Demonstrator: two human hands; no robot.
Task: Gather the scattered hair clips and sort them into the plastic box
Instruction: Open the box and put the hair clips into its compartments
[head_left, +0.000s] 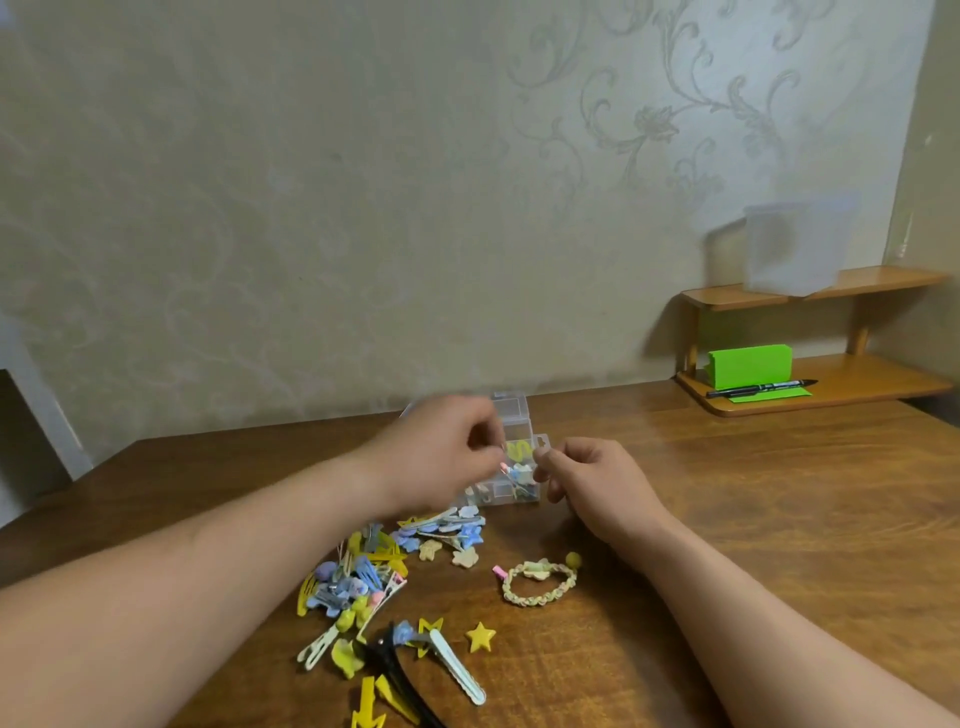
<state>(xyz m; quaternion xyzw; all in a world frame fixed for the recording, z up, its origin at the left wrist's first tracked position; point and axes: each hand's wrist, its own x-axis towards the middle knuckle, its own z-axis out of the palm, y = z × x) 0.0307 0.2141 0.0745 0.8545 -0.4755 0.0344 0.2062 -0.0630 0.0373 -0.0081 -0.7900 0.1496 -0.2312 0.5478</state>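
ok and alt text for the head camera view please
The left hand and right hand pinch a small clip between them over a clear plastic box on a wooden table. Nearer the camera lie a pile of yellow and blue hair clips, a braided hair tie and a yellow star.

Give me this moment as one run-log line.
stage: sorting | left hand: pinches small clip over plastic box | right hand: curled beside clip, grip unclear | remaining: clip pile on table
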